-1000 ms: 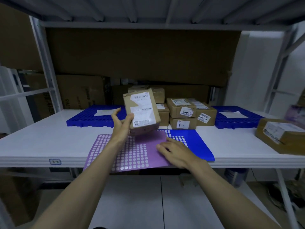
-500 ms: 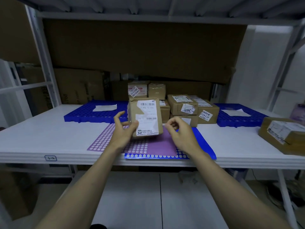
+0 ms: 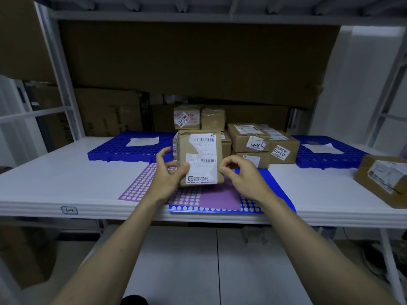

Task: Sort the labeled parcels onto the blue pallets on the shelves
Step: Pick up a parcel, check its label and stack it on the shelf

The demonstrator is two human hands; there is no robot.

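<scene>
At the centre of the frame, a small brown cardboard parcel with a torn white barcode label (image 3: 200,158) is held upright, label facing the camera, above the front part of the white shelf board (image 3: 66,172). The left hand (image 3: 168,176) grips the parcel at its lower left edge: the thumb presses on the label face, while the remaining fingers are curled and spread, the index finger raised clear of the box. The right hand (image 3: 241,175) sits at the parcel's lower right edge with its fingers curled; the thumb and index fingertip meet close to the box edge, and it cannot be told whether they pinch the parcel or only touch it. Below the parcel, a purple sheet of round white stickers (image 3: 141,186) overlaps a blue sheet of round white stickers (image 3: 251,204); both lie flat at the shelf's front edge. Behind the parcel, at centre, stands a stack of brown labeled cardboard boxes (image 3: 248,140). A blue perforated plastic pallet (image 3: 114,149) lies at centre left, carrying a white paper slip (image 3: 143,141). A second blue perforated pallet (image 3: 312,157) lies at centre right, also carrying a white slip. A larger brown labeled box (image 3: 383,179) rests at the right edge of the frame.
</scene>
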